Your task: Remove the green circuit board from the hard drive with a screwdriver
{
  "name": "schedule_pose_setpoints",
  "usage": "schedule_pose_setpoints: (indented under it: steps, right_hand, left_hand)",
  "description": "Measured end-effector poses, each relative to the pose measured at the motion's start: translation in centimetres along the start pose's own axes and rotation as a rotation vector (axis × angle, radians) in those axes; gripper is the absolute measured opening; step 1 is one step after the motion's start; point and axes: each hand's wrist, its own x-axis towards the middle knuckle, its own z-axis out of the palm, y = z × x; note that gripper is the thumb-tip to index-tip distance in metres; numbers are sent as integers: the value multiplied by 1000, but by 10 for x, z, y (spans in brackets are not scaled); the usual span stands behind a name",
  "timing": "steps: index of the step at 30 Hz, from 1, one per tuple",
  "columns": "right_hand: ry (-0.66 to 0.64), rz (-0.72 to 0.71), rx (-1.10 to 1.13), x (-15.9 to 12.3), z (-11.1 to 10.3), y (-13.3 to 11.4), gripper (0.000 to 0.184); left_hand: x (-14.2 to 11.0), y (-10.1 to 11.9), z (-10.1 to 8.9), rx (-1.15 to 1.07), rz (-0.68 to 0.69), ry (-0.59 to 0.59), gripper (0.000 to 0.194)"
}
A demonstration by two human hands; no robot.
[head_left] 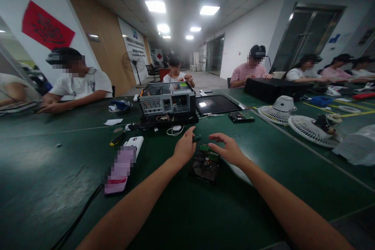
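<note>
On the green table in front of me lies a hard drive (205, 167), its underside with the green circuit board facing up. My left hand (185, 146) is closed at the drive's far left corner. From its fingers juts a short dark green piece, like a tool handle (197, 138); the rest of it is hidden by the hand. My right hand (227, 148) is over the drive's right far edge, fingers apart and curved, with nothing in them. Whether its fingertips touch the board I cannot tell.
Beyond my hands stands an opened computer case (166, 103). A second hard drive (241, 116), a black panel (218, 104) and white fan parts (312, 129) are to the right. At left lie a phone (124, 166) and a yellow-black screwdriver (117, 139). Several people sit around the table.
</note>
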Motion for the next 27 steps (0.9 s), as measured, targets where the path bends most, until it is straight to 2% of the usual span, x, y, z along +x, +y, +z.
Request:
schedule_pose_setpoints:
  steps: [4, 7, 10, 14, 18, 21, 24, 27]
  right_hand:
    - [24, -62, 76, -1, 5, -14, 43]
    - [33, -67, 115, -1, 2, -14, 38]
    - [25, -43, 195, -1, -1, -10, 36]
    - [7, 54, 350, 2, -5, -4, 33]
    - [167, 162, 536, 8, -15, 10, 28]
    - [287, 244, 700, 12, -30, 30, 24]
    - [387, 352, 749, 14, -44, 50, 23]
    - [409, 446, 679, 14, -48, 63, 29]
  left_hand:
    - [4, 34, -6, 122, -11, -84, 74]
    - [4, 55, -2, 179, 12, -166, 68]
    - [4, 67, 3, 177, 18, -193, 65]
    - [-5, 72, 2, 169, 11, -149, 61]
    - [-27, 68, -2, 134, 38, 35, 64]
    - [-51, 63, -1, 99, -62, 116, 57]
    - [-72, 64, 3, 124, -159, 79, 61]
    - [-88, 71, 7, 144, -223, 17, 74]
